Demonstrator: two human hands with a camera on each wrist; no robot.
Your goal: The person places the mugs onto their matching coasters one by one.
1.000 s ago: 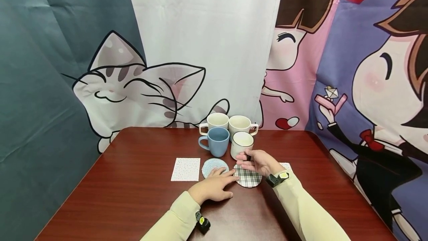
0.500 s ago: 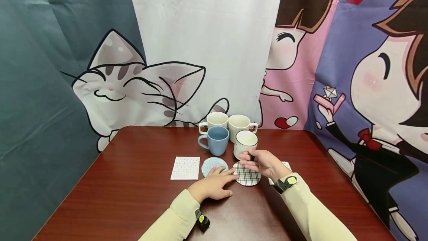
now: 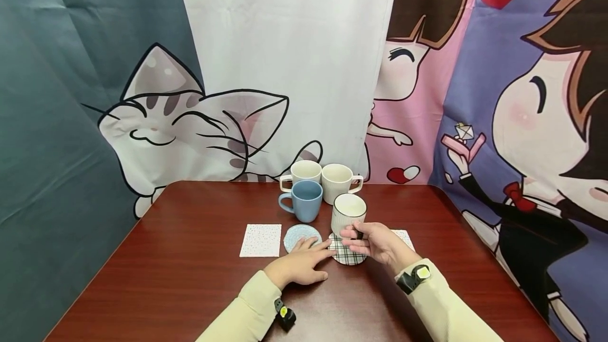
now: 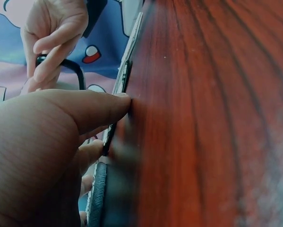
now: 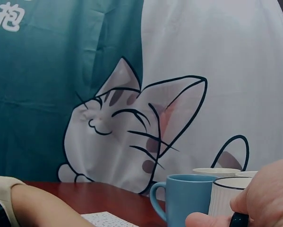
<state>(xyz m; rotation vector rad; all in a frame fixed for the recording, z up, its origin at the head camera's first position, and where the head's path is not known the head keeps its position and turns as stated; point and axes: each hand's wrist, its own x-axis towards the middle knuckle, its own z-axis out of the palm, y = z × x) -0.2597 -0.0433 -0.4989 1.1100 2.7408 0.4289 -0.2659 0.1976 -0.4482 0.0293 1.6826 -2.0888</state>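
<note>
A printed curtain [image 3: 285, 67] hangs behind a reddish-brown table [image 3: 166, 278]; the table's far edge runs behind two cream mugs, while its left edge lies well apart from everything set out, a broad stretch of wood between. The right hand [image 3: 377, 244] pinches the ribbed mug [image 3: 348, 220] by its black handle [image 4: 75, 68], fingers curled round it; the mug is just beyond the fingertips, roughly upright at the far rim of the plaid coaster [image 3: 349, 257] — whether its base touches, I cannot tell. The left hand [image 3: 300, 267] lies with fingers spread, reaching over the blue round coaster [image 3: 296, 235] and to the plaid one's near-left side.

A narrow gap shows between the ribbed mug and the blue mug [image 3: 307, 203], whose handle points left; behind stand the left cream mug [image 3: 304, 171] and right cream mug [image 3: 334, 186]; all four mouths face up, their pale or blue inner walls visible — the bottoms are hidden. A speckled square coaster [image 3: 261, 240] lies left of the blue round one.
</note>
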